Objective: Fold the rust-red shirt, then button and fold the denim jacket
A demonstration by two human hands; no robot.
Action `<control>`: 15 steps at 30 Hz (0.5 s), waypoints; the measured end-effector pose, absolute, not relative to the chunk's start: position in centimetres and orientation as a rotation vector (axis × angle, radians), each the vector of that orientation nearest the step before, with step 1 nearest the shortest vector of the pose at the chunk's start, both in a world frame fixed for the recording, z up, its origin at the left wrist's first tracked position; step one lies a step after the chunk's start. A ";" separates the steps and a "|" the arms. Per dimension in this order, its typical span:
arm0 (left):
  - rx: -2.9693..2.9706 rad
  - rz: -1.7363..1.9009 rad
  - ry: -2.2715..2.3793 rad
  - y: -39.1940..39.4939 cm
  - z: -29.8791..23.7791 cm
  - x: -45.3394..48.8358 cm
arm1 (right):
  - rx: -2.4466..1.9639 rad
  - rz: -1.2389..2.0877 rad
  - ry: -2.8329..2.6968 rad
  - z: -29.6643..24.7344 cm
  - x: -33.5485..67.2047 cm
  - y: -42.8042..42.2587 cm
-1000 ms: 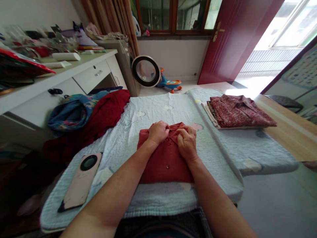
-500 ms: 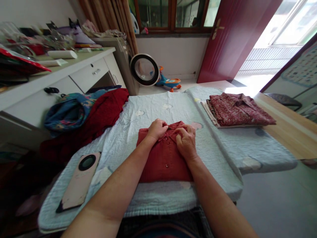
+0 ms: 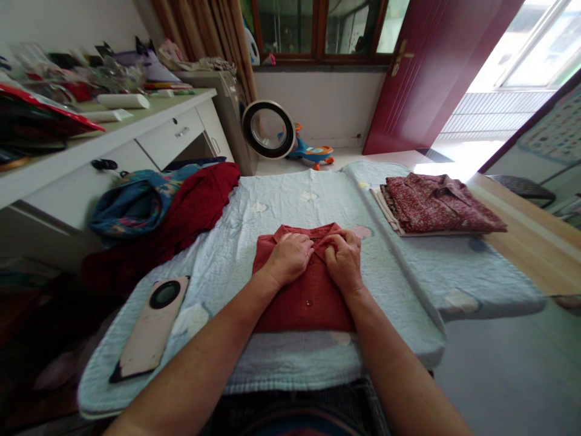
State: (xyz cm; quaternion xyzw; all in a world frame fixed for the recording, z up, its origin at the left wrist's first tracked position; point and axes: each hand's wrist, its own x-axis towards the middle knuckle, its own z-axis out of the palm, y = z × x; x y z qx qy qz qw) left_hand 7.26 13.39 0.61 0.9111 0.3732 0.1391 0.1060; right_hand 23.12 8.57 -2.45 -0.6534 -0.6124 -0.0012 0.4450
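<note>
Red shirt [image 3: 290, 315]: folded into a compact rectangle, front upward, collar [image 3: 331, 229] at the far end, lying on a pale blue quilted cover [image 3: 281, 191] directly before the wearer. I note one button [image 3: 309, 303] visible on the lower front.

Left hand [image 3: 293, 257]: resting on the shirt's upper left front, just below the collar, fingers close together and bent toward the neck opening. I cannot tell whether cloth is pinched beneath them. Right hand [image 3: 344, 260]: at the collar's right side, fingers curled, tips against the cloth near the thumb. From my feed I cannot tell how firmly they grip, if at all. The two hands are near each other but apart, with the neck opening between.

Left of the shirt I log a phone [image 3: 147, 333], back upward, round camera module at its far end. Beyond it, dark red cloth [image 3: 204, 194] lies heaped beside a blue patterned garment [image 3: 131, 209]. To the right, well apart from the shirt, sits a folded patterned shirt [image 3: 440, 206] atop other folded cloth. Farther out: a round appliance door [image 3: 269, 129] swung open, a blue-and-orange ride-on toy [image 3: 313, 153], and a dark red room door [image 3: 431, 66] standing open.
</note>
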 end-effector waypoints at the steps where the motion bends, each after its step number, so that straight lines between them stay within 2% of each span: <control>1: 2.667 0.418 1.089 13.1 0.5 7.1 | -1.611 -0.008 -1.517 -2.5 23.2 8.6; 6: 2.509 0.618 1.120 11.4 0.4 5.3 | -1.624 -0.023 -1.507 -2.7 23.2 8.5; 11: 2.258 0.995 1.415 9.5 0.0 2.1 | -1.626 -0.058 -1.457 -2.2 23.1 8.5; 15: 1.990 1.016 1.618 9.1 -1.9 -0.5 | -1.707 -0.153 -1.372 -1.3 24.5 8.3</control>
